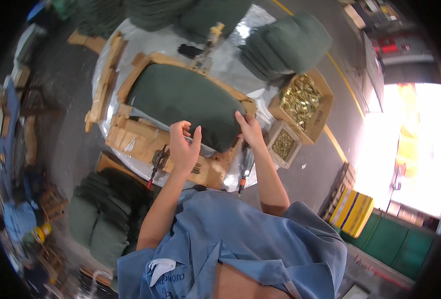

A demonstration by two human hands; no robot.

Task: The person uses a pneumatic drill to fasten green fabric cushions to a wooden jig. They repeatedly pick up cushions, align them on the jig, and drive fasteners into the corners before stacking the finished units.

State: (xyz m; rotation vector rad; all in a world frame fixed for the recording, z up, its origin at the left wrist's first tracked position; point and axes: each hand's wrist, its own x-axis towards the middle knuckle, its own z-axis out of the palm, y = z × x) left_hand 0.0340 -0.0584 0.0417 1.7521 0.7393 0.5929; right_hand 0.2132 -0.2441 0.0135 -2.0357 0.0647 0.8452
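A dark green fabric-covered cushion (188, 99) lies in a wooden frame jig (213, 168) on the table in front of me. My right hand (251, 132) is at the cushion's right end, its thumb on the top and its other fingers partly hidden at the edge, seemingly pinching it. Over the near edge, my left hand (184, 149) is held with its fingers slightly curled and apart, with nothing in it. A metal toggle clamp (159, 158) with a red tip sits on the near board. Another clamp (204, 62) with a yellowish end stands at the far side.
Right of the jig are a cardboard box (321, 112) of brass-coloured metal parts and a smaller box (294, 155) of small fasteners. A power screwdriver (245, 167) lies by my right forearm. Green cushions stand stacked behind (293, 45) and at the near left (106, 214).
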